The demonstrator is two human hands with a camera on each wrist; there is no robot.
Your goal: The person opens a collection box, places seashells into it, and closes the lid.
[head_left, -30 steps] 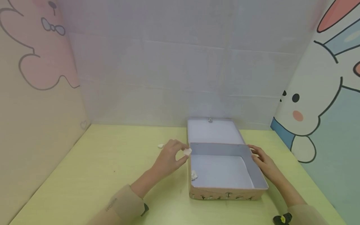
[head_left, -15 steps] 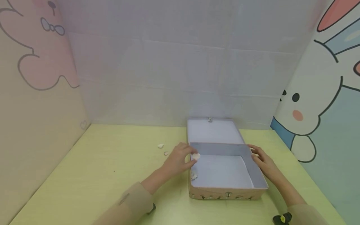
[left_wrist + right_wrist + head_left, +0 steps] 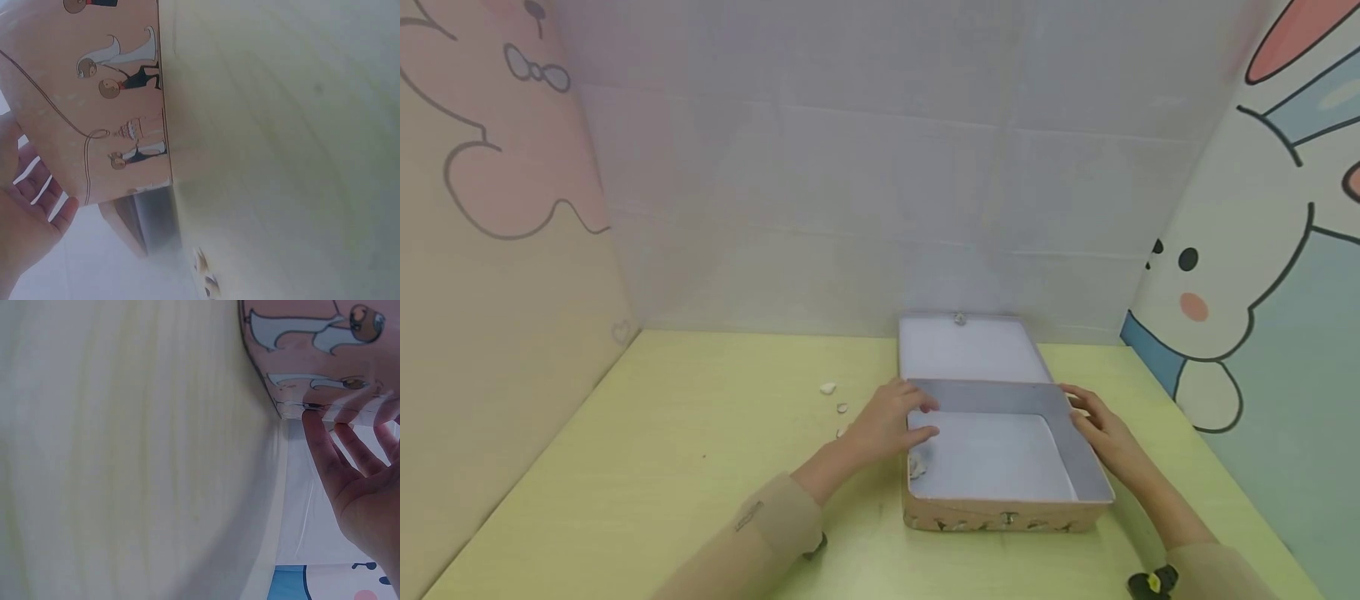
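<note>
An open pink cardboard box (image 3: pixel 1009 517) with printed figures and a white inside stands on the table. My left hand (image 3: pixel 883 421) reaches over its left rim, thumb and fingers spread apart with nothing visible between them. Below that hand, inside the box's left edge, lies a small whitish clump (image 3: pixel 917 465). My right hand (image 3: pixel 1103 433) rests against the right side; in the right wrist view its straight fingers (image 3: pixel 322 450) touch the printed wall. Left of the box lie small white shell-like pieces, one farther back (image 3: pixel 827 388) and another nearer (image 3: pixel 842 408).
The box's lid (image 3: pixel 970 346) lies folded back toward the rear wall (image 3: pixel 820 250). A metal clasp (image 3: pixel 1009 518) sits on the box front. Side walls with cartoon animals (image 3: pixel 1210 292) bound the yellow table (image 3: pixel 625 467).
My left hand has moved right over the box's rim and parted its fingers, letting go of the white shell-like piece it pinched. My right hand has stayed at the box.
</note>
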